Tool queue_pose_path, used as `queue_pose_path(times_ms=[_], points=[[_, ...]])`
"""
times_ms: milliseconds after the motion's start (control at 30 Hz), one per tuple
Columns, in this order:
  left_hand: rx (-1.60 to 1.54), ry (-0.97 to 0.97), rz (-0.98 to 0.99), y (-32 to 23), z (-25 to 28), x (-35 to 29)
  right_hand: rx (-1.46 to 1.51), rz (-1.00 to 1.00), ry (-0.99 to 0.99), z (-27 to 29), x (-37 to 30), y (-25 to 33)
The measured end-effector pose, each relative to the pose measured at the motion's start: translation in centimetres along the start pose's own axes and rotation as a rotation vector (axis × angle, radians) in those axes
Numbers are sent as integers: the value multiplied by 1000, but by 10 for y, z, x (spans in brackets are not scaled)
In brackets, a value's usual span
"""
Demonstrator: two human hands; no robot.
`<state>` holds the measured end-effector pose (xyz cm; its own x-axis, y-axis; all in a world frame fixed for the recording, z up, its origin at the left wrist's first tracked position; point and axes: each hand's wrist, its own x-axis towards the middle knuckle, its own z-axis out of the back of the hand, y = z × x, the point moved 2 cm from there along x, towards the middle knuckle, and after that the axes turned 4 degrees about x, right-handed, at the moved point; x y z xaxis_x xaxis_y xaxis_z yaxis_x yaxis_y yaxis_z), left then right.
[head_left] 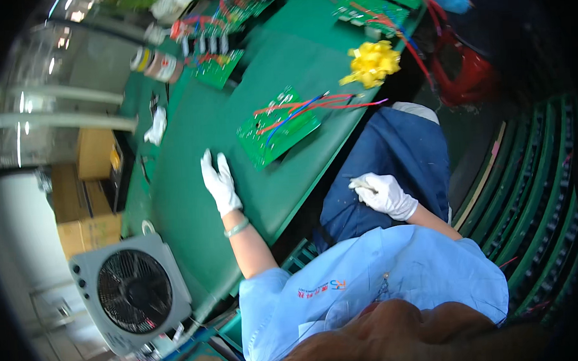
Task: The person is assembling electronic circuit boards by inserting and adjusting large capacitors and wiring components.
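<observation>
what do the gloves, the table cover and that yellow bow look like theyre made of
Gloves, on the left hand and right hand: white knit fabric, apparently, matte and soft-creased. Table cover: dull green rubbery mat, probably. Yellow bow: glossy plastic ribbon, judging by its shiny loops.

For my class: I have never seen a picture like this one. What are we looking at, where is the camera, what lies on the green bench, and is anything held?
This is one picture from a wide fisheye camera worn on a person's head, looking down, so straight edges bend. No machine is working: both hands wear white gloves. The left hand rests flat on the green workbench, holding nothing. The right hand lies on the person's lap, off the bench; whether it holds anything cannot be told. Near the left hand lies a green circuit board with red and blue wires. Farther along lie more circuit boards, a yellow ribbon bow and a crumpled white cloth. A small grey fan stands at the near end.
</observation>
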<state>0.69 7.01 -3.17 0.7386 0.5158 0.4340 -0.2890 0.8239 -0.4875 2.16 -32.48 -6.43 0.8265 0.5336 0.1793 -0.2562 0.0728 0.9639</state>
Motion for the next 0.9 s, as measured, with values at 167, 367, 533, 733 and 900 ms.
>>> queue_pose_path(times_ms=[167, 367, 533, 733, 900], points=[[401, 195, -170, -11, 11, -37, -58, 127, -99, 14, -13, -6], [487, 280, -188, -55, 22, -114, 27, 143, -152, 23, -16, -18], [371, 316, -327, -148, -2, -137, 37, 190, -128, 28, -14, -12], [331, 333, -507, -212, -22, -134, 37, 212, -209, 41, -31, 0], [377, 305, -554, -203, -24, -138, 70, 180, -235, 37, -55, 4]])
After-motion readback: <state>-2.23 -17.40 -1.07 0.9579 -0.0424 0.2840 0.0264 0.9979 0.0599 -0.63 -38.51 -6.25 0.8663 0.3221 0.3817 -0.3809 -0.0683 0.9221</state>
